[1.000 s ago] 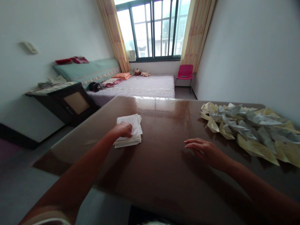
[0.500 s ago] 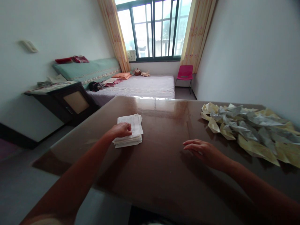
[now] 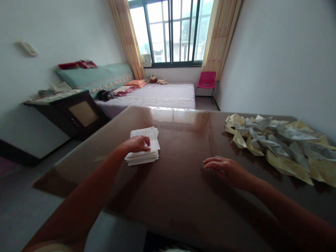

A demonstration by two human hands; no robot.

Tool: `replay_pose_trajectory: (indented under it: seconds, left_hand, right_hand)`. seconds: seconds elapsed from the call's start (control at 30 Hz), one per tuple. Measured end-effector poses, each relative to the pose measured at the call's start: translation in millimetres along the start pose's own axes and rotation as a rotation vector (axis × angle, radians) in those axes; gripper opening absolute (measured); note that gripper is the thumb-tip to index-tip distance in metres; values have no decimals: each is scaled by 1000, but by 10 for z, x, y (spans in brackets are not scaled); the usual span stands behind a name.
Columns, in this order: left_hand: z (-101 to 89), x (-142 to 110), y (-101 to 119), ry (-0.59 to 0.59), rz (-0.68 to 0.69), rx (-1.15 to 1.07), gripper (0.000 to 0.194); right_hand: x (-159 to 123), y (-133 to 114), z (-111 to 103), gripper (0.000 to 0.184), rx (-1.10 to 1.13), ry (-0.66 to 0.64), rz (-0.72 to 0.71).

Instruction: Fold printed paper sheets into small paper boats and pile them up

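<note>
A stack of white paper sheets (image 3: 145,159), with writing visible on the top one, lies on the brown table (image 3: 178,196) left of the middle. My left hand (image 3: 138,143) is over the top sheet, its fingers bent and a small gap showing between thumb and index finger; nothing is visible in it. My right hand (image 3: 223,168) is low at the tabletop to the right, palm down, fingers stretched out and holding nothing. Beyond it, at the table's right side, several folded paper shapes (image 3: 286,164) in cream and grey are spread in a pile.
Past the table's far edge stands a bed (image 3: 168,94) with folded cloths and soft toys. A dark cabinet (image 3: 84,113) is at the left. A pink chair (image 3: 207,80) stands by the right wall, under the curtained window (image 3: 170,31).
My left hand has shifted slightly right over the stack, and its thumb and index finger have parted a little. My right hand has barely moved. The view has tilted slightly.
</note>
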State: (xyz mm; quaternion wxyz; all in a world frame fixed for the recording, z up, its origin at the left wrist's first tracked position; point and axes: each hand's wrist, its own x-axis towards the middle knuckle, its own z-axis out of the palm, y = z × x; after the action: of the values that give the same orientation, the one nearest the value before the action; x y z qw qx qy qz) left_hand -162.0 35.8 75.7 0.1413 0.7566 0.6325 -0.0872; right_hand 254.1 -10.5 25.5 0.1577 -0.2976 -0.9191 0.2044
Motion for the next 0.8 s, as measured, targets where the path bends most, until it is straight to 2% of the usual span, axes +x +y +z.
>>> replay_pose_trajectory:
  seconds: [0.23,0.5,0.8]
  left_hand:
    - [71,-21,120,36,-10,81,47]
    - [64,98,163,-18,-49,166,29]
    - [67,91,296,-33,-95,200,20]
  right_hand:
    - [-16,-5,-2,25,-1,-27,6]
    - [-36,13,-9,26,7,-45,-1]
    - [-88,43,0,25,28,-31,2]
